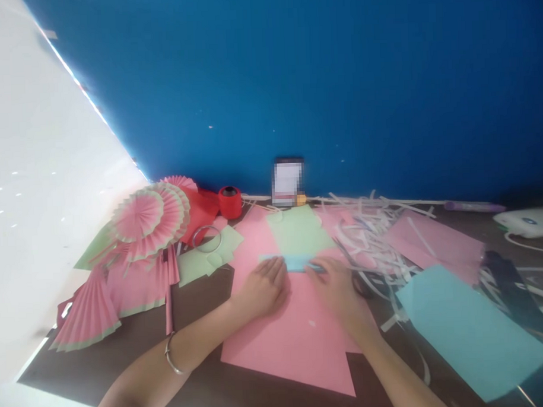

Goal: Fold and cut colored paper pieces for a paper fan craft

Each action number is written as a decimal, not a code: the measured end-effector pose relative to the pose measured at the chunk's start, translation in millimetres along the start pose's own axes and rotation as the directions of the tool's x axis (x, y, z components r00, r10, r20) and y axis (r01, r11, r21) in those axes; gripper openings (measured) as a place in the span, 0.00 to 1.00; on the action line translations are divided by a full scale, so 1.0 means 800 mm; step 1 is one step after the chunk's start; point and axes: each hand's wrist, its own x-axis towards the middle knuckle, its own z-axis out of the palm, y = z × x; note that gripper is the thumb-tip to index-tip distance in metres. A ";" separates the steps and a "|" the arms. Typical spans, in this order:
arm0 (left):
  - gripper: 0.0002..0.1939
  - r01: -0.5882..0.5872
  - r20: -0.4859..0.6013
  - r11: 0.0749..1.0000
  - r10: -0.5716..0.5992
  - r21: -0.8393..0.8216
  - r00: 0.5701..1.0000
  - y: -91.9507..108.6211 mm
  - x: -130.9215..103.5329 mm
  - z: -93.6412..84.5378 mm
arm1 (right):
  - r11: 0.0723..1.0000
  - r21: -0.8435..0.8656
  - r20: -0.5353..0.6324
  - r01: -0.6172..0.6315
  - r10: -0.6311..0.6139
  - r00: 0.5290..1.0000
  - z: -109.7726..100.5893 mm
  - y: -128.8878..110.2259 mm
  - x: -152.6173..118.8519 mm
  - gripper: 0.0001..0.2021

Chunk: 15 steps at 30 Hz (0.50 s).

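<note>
Head view: step looks like folding or creasing the blue strip [297, 263], lying over the pink sheet [307, 342] between both hands. Left hand [266, 285]: fingers together, laid across strip's left end; can't tell if thumb grips. Right hand [335, 284]: thumb and forefinger pinching right end. Next move likely calls for aligned edges, even pressure.

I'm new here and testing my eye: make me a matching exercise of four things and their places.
1. silver bangle
2. red roll
3. purple pen
4. light-blue paper strip

A. by the blue wall, far right
B. at the fingertips of left hand and right hand
C. around the left forearm
D. by the wall, left of centre

Pairs: 1-C; 2-D; 3-A; 4-B
</note>
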 end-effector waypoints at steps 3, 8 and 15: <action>0.29 0.023 0.029 1.000 -0.023 -0.016 0.999 0.002 -0.002 0.002 | 0.998 0.049 0.014 -0.031 0.030 0.999 0.001 -0.002 0.004 0.11; 0.35 0.052 0.093 0.997 -0.047 -0.052 0.995 0.002 -0.003 0.000 | 0.994 0.077 -0.002 -0.074 0.075 0.997 -0.004 -0.001 0.008 0.14; 0.33 0.063 0.104 0.994 -0.054 -0.091 0.993 0.003 -0.004 -0.006 | 0.995 0.099 -0.006 -0.022 0.023 1.000 -0.011 -0.002 0.009 0.13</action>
